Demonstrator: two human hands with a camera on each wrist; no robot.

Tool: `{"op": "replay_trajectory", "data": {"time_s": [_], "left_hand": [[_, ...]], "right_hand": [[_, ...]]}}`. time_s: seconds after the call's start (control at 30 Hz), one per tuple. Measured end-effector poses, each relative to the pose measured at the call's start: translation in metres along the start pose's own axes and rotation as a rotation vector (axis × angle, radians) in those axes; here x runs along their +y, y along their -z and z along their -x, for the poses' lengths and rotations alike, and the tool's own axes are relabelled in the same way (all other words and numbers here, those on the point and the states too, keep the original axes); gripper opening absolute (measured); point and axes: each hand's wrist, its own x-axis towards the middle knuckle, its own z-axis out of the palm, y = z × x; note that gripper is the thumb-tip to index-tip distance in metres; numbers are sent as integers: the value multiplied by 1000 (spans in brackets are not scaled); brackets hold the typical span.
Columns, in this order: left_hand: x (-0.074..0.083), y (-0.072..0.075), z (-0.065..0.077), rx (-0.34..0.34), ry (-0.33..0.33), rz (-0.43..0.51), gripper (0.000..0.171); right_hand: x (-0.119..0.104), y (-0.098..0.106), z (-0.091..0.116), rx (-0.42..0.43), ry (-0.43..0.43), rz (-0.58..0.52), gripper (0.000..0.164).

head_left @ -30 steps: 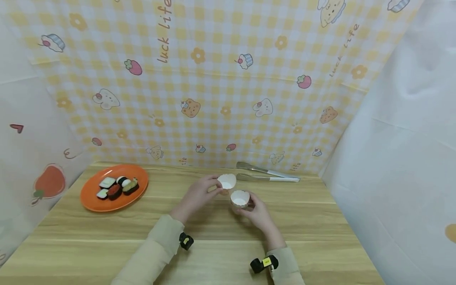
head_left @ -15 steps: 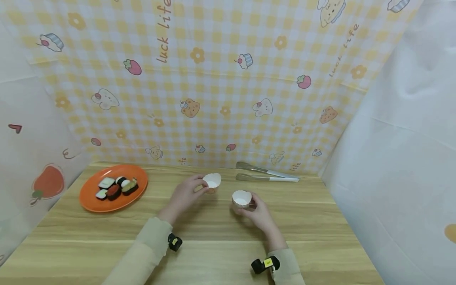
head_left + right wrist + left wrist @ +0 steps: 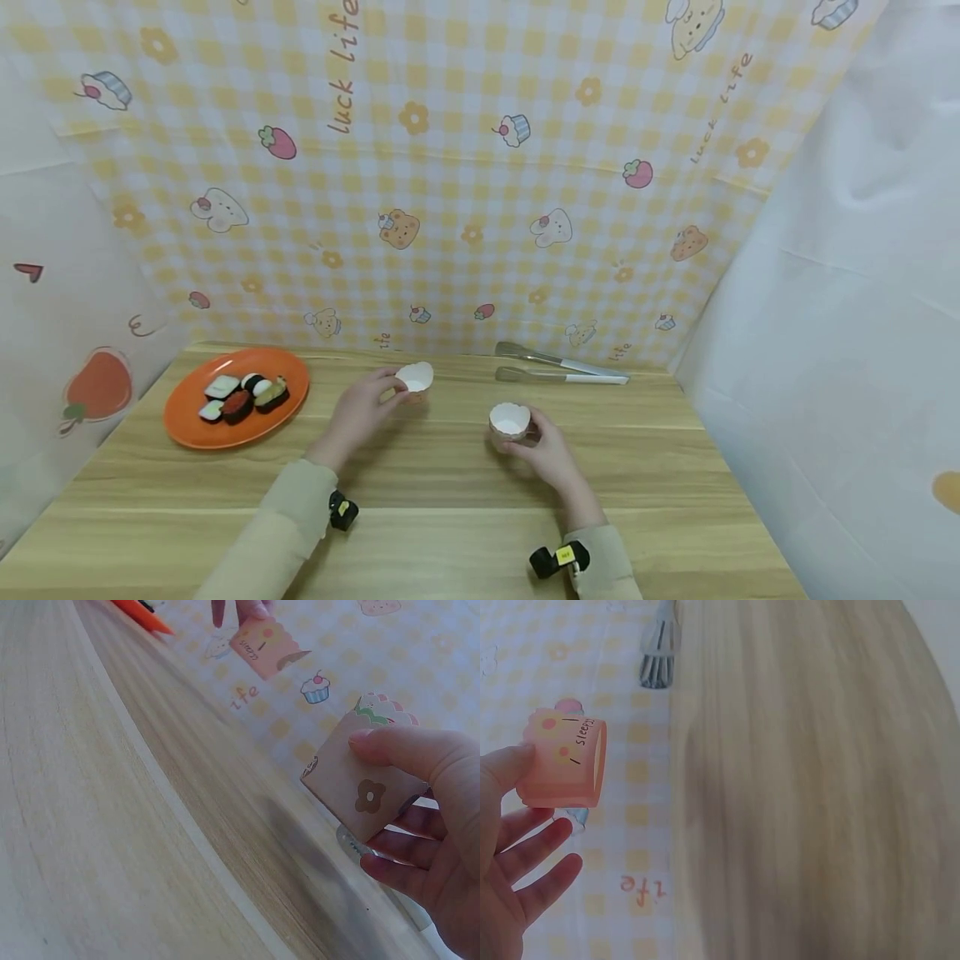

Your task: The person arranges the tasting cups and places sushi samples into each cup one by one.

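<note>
My left hand holds a pink-orange paper baking cup between thumb and fingers, above the table's back part. In the left wrist view, this cup shows a scalloped rim and the word "sleepy"; the lower fingers are spread away from it. Right of centre, my right hand grips a second paper baking cup, white inside. Seen from the right wrist, that cup is beige with a brown flower, and my thumb presses its side. Both cups look empty.
An orange plate with several sushi pieces stands at the back left of the wooden table. Metal tongs with white handles lie at the back right. A yellow checked cloth hangs behind.
My left hand has moved left with the pink-orange baking cup, away from the other cup and towards the plate. The right hand has stayed almost still with its cup.
</note>
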Motion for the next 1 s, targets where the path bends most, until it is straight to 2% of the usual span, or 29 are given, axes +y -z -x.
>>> {"op": "replay_trajectory", "data": {"time_s": [0.3,0.67,1.0], "left_hand": [[-14,8,6,21,59,-9,10],[-33,14,12,62,82,-27,12],[-48,20,16,55,155,5,13]], "right_hand": [[4,1,-1,-14,16,15,70],[1,1,0,-26,3,5,70],[2,-1,-1,-24,8,5,69]]}}
